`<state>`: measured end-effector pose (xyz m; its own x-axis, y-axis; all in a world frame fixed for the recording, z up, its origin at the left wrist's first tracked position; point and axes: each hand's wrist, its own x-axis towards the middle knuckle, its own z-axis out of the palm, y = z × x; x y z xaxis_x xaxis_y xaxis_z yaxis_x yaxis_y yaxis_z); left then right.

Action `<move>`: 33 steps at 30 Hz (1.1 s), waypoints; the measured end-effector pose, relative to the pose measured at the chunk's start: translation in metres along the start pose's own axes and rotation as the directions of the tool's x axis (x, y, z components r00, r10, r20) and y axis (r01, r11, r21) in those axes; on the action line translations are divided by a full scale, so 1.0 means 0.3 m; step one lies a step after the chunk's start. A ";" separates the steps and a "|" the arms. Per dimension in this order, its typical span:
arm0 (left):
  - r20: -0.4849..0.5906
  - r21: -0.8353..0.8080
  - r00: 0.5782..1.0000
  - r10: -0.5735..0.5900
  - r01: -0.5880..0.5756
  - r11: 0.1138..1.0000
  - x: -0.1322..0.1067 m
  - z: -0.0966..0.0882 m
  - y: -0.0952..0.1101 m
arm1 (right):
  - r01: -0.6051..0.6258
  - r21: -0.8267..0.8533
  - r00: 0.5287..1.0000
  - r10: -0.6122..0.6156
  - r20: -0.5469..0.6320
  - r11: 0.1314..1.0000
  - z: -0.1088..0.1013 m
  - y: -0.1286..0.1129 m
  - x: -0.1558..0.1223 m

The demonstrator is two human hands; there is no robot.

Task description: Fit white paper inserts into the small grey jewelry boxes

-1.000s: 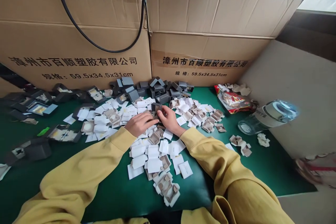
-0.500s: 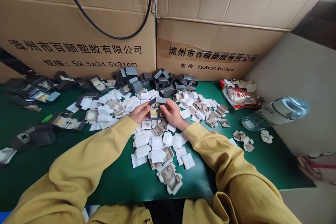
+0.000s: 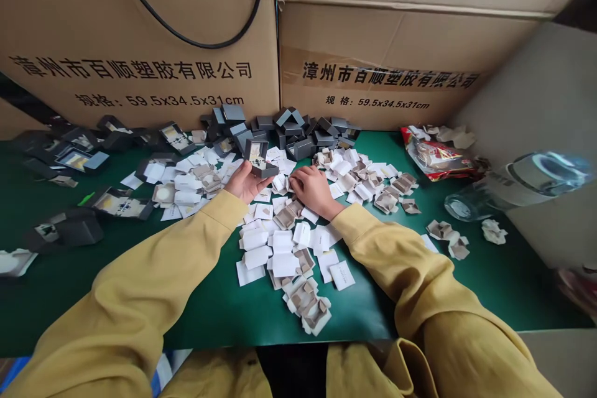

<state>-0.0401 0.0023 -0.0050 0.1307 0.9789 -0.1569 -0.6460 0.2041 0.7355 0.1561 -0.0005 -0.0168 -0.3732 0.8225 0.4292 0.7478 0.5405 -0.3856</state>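
Note:
My left hand (image 3: 245, 183) holds a small dark grey hinged box (image 3: 262, 161) with its lid raised, showing a pale lining and a few dark marks inside. To its right, my right hand (image 3: 314, 189) rests low over the heap of white cards (image 3: 282, 242) and folded card inserts. Its fingers are curled together, the tips against a white folded insert (image 3: 280, 184); what lies between them is hidden. More beige and white card inserts (image 3: 305, 298) stretch toward the near edge.
Closed dark boxes (image 3: 289, 134) pile up at the back, and open ones (image 3: 122, 204) lie to the left. Large cardboard cartons (image 3: 153, 31) wall off the far side. On the right are a red snack bag (image 3: 431, 155), a clear bottle (image 3: 508, 189) and crumpled paper (image 3: 493, 231).
My right hand has let go of the dark box and moved down onto the cards. My left hand now holds the box alone, shifted left and turned. The view has tilted slightly.

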 end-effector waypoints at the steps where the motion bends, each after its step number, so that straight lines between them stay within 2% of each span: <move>1: -0.006 -0.008 1.000 -0.006 0.006 1.000 0.000 0.001 -0.001 | -0.012 -0.024 1.000 0.012 -0.009 1.000 0.002 0.007 0.001; 6: -0.013 -0.022 0.999 -0.048 0.048 0.999 0.005 0.001 -0.005 | -0.037 -0.006 0.996 0.036 -0.084 0.999 -0.022 0.016 0.002; 8: 0.024 -0.003 0.996 -0.082 0.083 0.997 0.010 -0.001 -0.007 | 0.032 0.031 0.990 -0.027 -0.138 0.999 -0.049 -0.016 -0.003; 9: 0.046 0.010 0.994 -0.099 0.098 0.995 0.013 -0.001 -0.008 | 0.096 0.066 0.988 -0.087 -0.125 0.993 -0.063 -0.041 -0.008; 11: 0.087 0.030 0.988 -0.124 0.122 0.992 0.021 -0.001 -0.009 | 0.257 0.173 0.965 -0.263 0.012 0.951 -0.084 -0.104 -0.021; 12: 0.103 0.034 0.986 -0.134 0.132 0.991 0.026 0.000 -0.009 | 0.315 0.234 0.932 -0.346 0.108 0.920 -0.089 -0.138 -0.029; 14: 0.115 0.032 0.981 -0.154 0.152 0.988 0.034 0.004 -0.009 | 0.366 0.294 0.867 -0.439 0.236 0.883 -0.082 -0.198 -0.044; 17: 0.102 0.021 0.979 -0.178 0.176 0.984 0.041 0.014 -0.008 | 0.406 0.237 0.835 -0.463 0.298 0.883 -0.045 -0.244 -0.054; 20: 0.069 0.005 0.981 -0.179 0.179 0.984 0.041 0.021 -0.005 | 0.432 0.179 0.819 -0.467 0.333 0.884 -0.006 -0.245 -0.051; 23: 0.054 -0.012 0.981 -0.184 0.185 0.983 0.037 0.022 -0.003 | 0.433 0.196 0.804 -0.475 0.357 0.880 0.016 -0.240 -0.049; 27: 0.055 -0.028 0.980 -0.192 0.194 0.981 0.038 0.015 -0.003 | 0.351 0.241 0.843 -0.418 0.340 0.905 0.003 -0.242 -0.037; 30: 0.076 -0.015 0.983 -0.164 0.166 0.986 0.044 0.007 -0.008 | 0.262 0.302 0.910 -0.339 0.241 0.917 -0.061 -0.202 0.009; 32: 0.068 -0.024 0.991 -0.118 0.120 0.993 0.046 0.004 -0.010 | 0.162 0.327 0.968 -0.214 0.131 0.931 -0.112 -0.142 0.050; 33: 0.056 -0.038 0.994 -0.095 0.097 0.995 0.046 0.004 -0.011 | 0.083 0.310 0.993 -0.104 0.050 0.947 -0.131 -0.107 0.067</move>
<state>-0.0354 0.0152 -0.0088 0.2336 0.9538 -0.1891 -0.6583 0.2983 0.6912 0.1462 -0.0082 0.0364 -0.4759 0.7698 0.4254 0.5066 0.6353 -0.5829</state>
